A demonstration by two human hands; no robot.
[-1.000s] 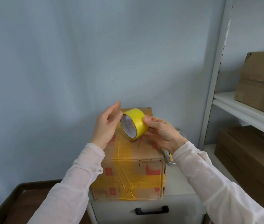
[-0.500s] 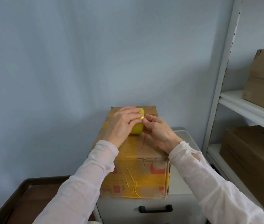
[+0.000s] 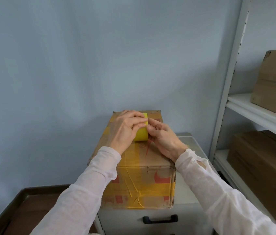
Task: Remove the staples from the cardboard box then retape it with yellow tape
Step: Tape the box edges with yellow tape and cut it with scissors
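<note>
Head view. Holds the yellow tape roll (image 3: 141, 135) low over the far end of the cardboard box (image 3: 150, 180), on its top face. A second ago held it up in the air above the box, hollow core turned toward the camera and one hand at each side. Half a second ago had it down in almost the same spot, so little has changed since then beyond the left hand's closer cover. Cannot tell whether it touches the cardboard.

Left hand (image 3: 125, 128): wraps over the roll from the left, fingers curled across its top, knuckles up, wrist straight behind. Right hand (image 3: 164, 138): comes in from the right, thumb and forefinger pinching the roll's upper right edge, the other fingers curled underneath. Fingertips of both meet on the yellow band. Both forearms, in pale sleeves, reach over the box's near edge.

Box itself: on a white cabinet (image 3: 189, 216) with a black handle (image 3: 160, 219), old yellow tape across top and front. To the right, a shelf unit (image 3: 252, 112) with brown boxes.
</note>
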